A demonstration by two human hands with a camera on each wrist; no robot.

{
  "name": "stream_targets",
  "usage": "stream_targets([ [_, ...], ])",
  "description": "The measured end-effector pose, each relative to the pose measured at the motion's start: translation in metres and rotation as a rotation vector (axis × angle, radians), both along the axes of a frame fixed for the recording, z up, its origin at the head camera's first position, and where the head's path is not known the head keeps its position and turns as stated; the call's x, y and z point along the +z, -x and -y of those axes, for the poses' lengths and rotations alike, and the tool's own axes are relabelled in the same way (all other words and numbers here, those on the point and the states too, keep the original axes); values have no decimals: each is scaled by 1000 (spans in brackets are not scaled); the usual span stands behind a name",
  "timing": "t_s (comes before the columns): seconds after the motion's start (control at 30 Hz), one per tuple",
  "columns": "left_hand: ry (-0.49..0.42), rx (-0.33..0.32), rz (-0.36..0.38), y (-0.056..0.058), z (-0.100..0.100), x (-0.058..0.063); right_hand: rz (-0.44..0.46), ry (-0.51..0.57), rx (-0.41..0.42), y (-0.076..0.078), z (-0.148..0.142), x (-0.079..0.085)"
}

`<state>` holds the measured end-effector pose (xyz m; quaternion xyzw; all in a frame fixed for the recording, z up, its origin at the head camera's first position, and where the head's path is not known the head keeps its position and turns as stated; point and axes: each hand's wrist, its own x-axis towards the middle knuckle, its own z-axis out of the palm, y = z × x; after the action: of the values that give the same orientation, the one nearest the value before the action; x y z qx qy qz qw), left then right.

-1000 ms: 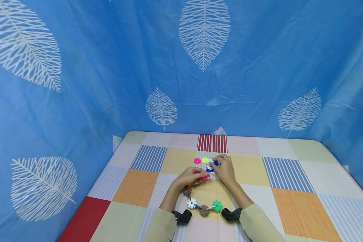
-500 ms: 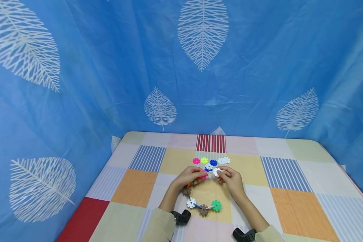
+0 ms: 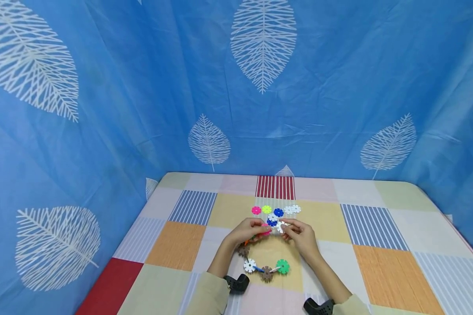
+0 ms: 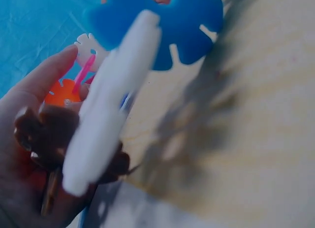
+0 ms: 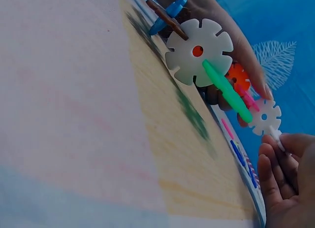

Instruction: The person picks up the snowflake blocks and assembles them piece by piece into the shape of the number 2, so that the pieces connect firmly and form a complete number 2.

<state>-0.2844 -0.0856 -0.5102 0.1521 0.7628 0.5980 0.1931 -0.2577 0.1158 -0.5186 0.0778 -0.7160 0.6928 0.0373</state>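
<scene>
My left hand (image 3: pixel 249 230) holds one end of a chain of notched plastic snowflake discs, with a pink disc (image 3: pixel 266 229) at its fingertips. The chain curves down past a brown disc (image 3: pixel 243 250) and a white disc to a green disc (image 3: pixel 283 267). My right hand (image 3: pixel 303 236) pinches a white snowflake disc (image 5: pixel 277 138), turned edge-on in the right wrist view. It meets the edge of another white disc (image 5: pixel 264 117) beside my left fingertips. In the left wrist view, an orange disc (image 4: pixel 61 92) sits by the left fingers, behind a blurred white disc (image 4: pixel 110 105).
Loose snowflake discs lie beyond the hands: a pink one (image 3: pixel 256 210), a yellow one (image 3: pixel 266 209), a blue one (image 3: pixel 278 212) and white ones (image 3: pixel 296 208). A patchwork cloth (image 3: pixel 323 218) covers the table. Blue leaf-print sheeting (image 3: pixel 319 109) stands behind and to the left.
My right hand has drawn back from the loose discs with a white snowflake disc and brought it beside the chain's end. The left hand has stayed in place, gripping the chain.
</scene>
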Motion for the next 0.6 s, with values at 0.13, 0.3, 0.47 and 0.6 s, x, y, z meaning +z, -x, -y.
stream_targets([
  [0.13, -14, 9, -25, -1, -2, -1, -17, -26, 25, 1, 1, 0],
  [0.3, -63, 27, 19, -1, -2, 0, -25, -19, 24, 2, 4, 1],
  [0.47, -130, -20, 90, 1, 0, 0, -97, -97, -67, 7, 4, -4],
  [0.6, -184, -12, 126, 3, 4, -2, -256, -375, -143, 15, 4, -10],
])
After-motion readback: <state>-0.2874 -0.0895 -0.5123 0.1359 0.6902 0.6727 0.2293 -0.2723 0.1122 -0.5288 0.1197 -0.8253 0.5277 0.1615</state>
